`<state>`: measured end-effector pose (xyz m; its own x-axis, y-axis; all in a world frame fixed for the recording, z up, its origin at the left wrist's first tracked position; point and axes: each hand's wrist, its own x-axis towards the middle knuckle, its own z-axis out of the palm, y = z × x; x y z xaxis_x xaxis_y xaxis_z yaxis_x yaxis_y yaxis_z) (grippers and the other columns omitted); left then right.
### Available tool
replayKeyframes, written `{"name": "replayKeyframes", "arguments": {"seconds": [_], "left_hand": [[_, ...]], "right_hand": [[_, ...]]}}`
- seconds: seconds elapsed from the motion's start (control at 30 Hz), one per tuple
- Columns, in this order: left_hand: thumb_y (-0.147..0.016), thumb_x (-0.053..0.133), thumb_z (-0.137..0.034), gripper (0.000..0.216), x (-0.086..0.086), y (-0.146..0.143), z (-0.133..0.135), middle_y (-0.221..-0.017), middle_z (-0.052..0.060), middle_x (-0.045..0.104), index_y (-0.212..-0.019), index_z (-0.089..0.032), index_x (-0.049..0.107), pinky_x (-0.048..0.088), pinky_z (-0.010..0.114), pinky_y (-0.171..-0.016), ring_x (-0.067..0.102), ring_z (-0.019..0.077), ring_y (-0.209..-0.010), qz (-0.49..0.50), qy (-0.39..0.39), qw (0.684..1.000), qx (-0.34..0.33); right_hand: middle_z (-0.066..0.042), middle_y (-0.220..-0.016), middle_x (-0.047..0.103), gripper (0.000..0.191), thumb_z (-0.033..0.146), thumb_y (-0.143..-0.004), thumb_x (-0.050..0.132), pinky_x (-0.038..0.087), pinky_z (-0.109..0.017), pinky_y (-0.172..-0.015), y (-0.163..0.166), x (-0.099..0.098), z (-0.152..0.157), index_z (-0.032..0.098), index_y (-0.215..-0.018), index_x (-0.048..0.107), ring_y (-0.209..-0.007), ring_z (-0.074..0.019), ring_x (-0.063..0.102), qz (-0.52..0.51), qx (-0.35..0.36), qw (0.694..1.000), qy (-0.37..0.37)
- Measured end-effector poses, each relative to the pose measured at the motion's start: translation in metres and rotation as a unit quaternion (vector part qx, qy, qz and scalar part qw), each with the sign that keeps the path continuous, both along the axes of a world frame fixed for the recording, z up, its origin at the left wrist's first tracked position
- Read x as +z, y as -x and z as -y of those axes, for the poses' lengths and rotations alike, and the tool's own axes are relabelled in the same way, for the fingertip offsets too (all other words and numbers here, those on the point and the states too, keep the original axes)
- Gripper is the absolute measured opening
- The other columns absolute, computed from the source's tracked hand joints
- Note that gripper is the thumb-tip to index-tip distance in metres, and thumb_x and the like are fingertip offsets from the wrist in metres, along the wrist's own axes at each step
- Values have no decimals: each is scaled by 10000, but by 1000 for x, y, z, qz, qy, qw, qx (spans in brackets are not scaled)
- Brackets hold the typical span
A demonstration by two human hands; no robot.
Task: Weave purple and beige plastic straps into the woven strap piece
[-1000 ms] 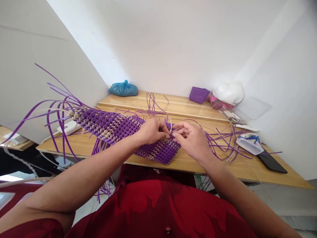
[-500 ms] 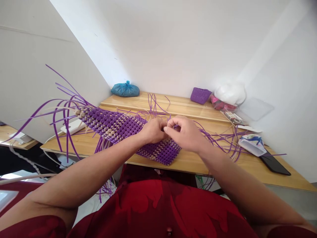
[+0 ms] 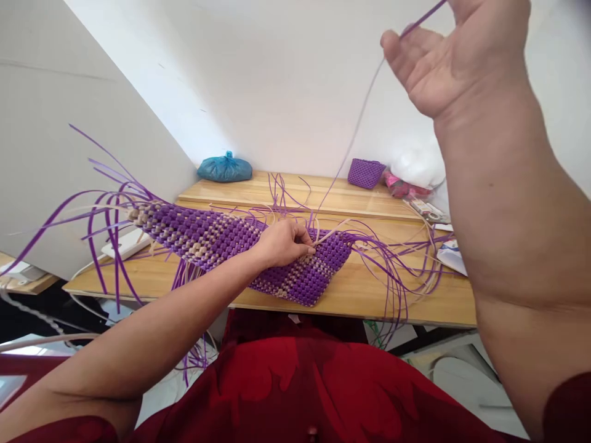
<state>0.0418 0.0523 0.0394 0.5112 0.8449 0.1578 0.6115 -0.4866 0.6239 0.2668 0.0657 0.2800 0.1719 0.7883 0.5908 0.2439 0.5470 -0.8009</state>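
Note:
A long purple and beige woven piece (image 3: 217, 237) lies across the front of the wooden table (image 3: 360, 295), with loose purple strips fanning out at both ends. My left hand (image 3: 284, 243) is closed on the weave near its middle, pinching it down. Raised high at the top right, my right hand (image 3: 443, 49) has its fingers curled round a single purple strip (image 3: 355, 132). That strip runs taut down to the weave beside my left hand.
A blue plastic bag (image 3: 225, 167) sits at the back left on the raised shelf. A small purple woven pouch (image 3: 365, 172) and white and pink bags (image 3: 415, 169) stand at the back right. White walls close in on both sides. A white device (image 3: 124, 243) lies at the left.
My right hand has left the weave and swung up and to the right, drawing a purple strip taut. My left hand has stayed on the weave.

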Motion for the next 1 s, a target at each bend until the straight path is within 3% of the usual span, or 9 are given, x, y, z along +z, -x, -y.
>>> {"name": "replayKeyframes", "arguments": {"seconds": [0.1, 0.17, 0.27, 0.37, 0.43, 0.63, 0.77, 0.9, 1.0], "left_hand": [[-704, 751, -399, 197, -1, 0, -3, -671, -8, 694, -733, -204, 758, 398, 263, -622, 599, 153, -656, 3, 4, 1000, -11], [-703, 746, -387, 189, -1, 0, -3, -654, -12, 684, -722, -200, 756, 384, 258, -604, 584, 146, -636, 6, 10, 1000, -14], [-705, 741, -383, 188, -1, 1, -2, -643, -20, 669, -721, -196, 750, 380, 251, -605, 562, 135, -621, 16, 12, 1000, -22], [-699, 740, -394, 212, -2, 2, -4, -606, -28, 621, -687, -183, 714, 369, 247, -587, 522, 126, -590, 20, 15, 999, -31], [-701, 734, -400, 231, -4, 3, -6, -587, -32, 586, -668, -176, 686, 356, 245, -566, 499, 122, -572, 22, 19, 999, -33], [-699, 730, -328, 175, -7, 1, -7, -693, -8, 654, -751, -163, 698, 432, 254, -630, 580, 151, -668, 74, 44, 994, -66], [-674, 741, -268, 171, -1, 4, -8, -762, 7, 696, -791, -154, 690, 492, 287, -734, 622, 165, -731, 109, 107, 984, -92], [-726, 711, -312, 172, 8, 13, -12, -794, 4, 700, -815, -166, 691, 498, 291, -785, 633, 170, -777, 88, 142, 973, -160], [-750, 692, -346, 192, 10, 16, -15, -829, 9, 718, -832, -174, 716, 501, 302, -829, 643, 180, -819, 87, 149, 972, -159]], "right_hand": [[-170, -1355, 586, 475, 335, -886, 444, 412, -291, -648, 3, -43, -6, -57, -774, 689, -1059, -233, 667, 136, -6, 984, 111], [-111, -1058, 737, 342, 302, -841, 614, 442, -260, -673, 12, -79, -1, -13, -872, 742, -890, -176, 713, 346, 41, 923, 161], [2, -682, 727, 63, 218, -733, 794, 436, -218, -573, 30, -131, 16, 166, -701, 777, -610, -100, 641, 513, 156, 834, 131], [28, -557, 653, 136, 165, -749, 746, 351, -260, -534, 43, -164, 30, 202, -619, 752, -516, -89, 525, 562, 148, 806, 115], [29, -572, 649, 141, 148, -745, 727, 327, -267, -552, 46, -174, 33, 200, -615, 740, -538, -91, 511, 562, 140, 809, 102], [26, -715, 695, 145, 169, -828, 616, 373, -248, -637, 52, -192, 32, 192, -745, 734, -658, -107, 573, 458, 171, 872, 35], [13, -717, 693, 158, 187, -852, 595, 356, -235, -620, 58, -209, 35, 174, -795, 742, -651, -104, 581, 406, 111, 907, 16], [10, -700, 687, 179, 232, -874, 600, 353, -230, -620, 60, -217, 36, 169, -807, 753, -639, -101, 572, 373, 105, 922, 19], [-1, -744, 704, 197, 243, -888, 597, 370, -234, -645, 59, -220, 33, 166, -800, 755, -678, -113, 588, 363, 110, 925, 19]]}}
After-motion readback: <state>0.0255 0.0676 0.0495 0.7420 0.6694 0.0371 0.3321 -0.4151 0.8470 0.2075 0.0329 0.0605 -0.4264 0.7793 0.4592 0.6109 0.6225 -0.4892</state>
